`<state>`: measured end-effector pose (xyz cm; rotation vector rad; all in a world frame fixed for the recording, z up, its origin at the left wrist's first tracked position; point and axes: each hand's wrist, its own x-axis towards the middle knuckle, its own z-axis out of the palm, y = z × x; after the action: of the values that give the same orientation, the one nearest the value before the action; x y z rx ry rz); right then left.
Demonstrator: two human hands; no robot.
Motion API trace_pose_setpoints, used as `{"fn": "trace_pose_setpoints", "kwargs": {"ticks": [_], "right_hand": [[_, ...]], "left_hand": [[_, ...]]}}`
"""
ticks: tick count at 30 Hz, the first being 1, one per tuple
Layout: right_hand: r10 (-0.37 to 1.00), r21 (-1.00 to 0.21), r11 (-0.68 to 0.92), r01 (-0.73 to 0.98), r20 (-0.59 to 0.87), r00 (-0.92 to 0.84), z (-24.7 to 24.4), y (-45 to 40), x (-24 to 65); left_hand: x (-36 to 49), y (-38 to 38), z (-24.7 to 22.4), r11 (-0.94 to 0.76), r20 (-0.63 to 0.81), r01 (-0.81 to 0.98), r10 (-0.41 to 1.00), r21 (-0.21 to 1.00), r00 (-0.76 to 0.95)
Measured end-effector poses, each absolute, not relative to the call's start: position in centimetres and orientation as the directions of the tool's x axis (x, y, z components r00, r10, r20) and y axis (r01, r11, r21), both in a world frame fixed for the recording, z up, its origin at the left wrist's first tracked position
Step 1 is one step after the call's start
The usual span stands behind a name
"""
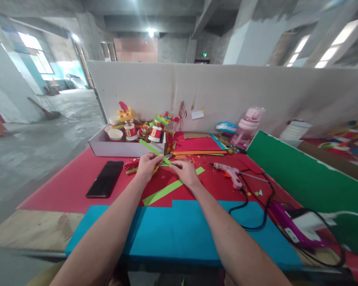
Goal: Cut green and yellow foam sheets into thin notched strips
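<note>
A narrow light-green paper strip (148, 147) slants between my two hands above the red table cover. My left hand (149, 165) pinches it along its middle, and my right hand (185, 171) grips its lower right end between thumb and fingers. Beneath my right wrist, a longer green strip (162, 192) lies diagonally on the red surface. Under and just beyond my hands are small green and yellow paper pieces, along with what looks like a scissors blade, partly hidden.
A black phone (105, 179) lies left. Behind it, a white box (125, 149) holds paper cups and figures. To the right are a pink glue gun (231, 173) with its black cord, a purple power strip (298, 226) and a green board (307, 182). Blue sheets (173, 234) cover the front edge.
</note>
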<state>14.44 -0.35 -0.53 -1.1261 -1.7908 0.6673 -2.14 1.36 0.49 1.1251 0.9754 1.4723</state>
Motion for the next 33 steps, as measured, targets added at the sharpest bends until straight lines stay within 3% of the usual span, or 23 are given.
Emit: {"fn": "trace_pose_setpoints", "kwargs": {"ticks": [12, 18, 27, 33], "right_hand": [[0.918, -0.819, 0.395, 0.415, 0.364, -0.157, 0.2, -0.7, 14.2], [0.946, -0.877, 0.322, 0.356, 0.283, -0.160, -0.4, -0.2, 14.3], [0.871, -0.778, 0.472, 0.415, 0.483, -0.087, -0.1, -0.9, 13.5], [0.915, -0.829, 0.399, 0.391, 0.386, -0.117, 0.1, -0.8, 13.9]], "left_hand": [[-1.8, 1.3, 0.6, -0.185, 0.171, -0.275, 0.982, 0.943, -0.076], [-1.4, 1.2, 0.4, -0.285, 0.263, -0.163, 0.954, 0.945, -0.142], [-0.6, 0.7, 0.2, -0.300, 0.293, -0.046, 0.948, 0.953, -0.127], [-0.6, 0.9, -0.1, -0.275, 0.264, -0.091, 0.958, 0.957, -0.114]]}}
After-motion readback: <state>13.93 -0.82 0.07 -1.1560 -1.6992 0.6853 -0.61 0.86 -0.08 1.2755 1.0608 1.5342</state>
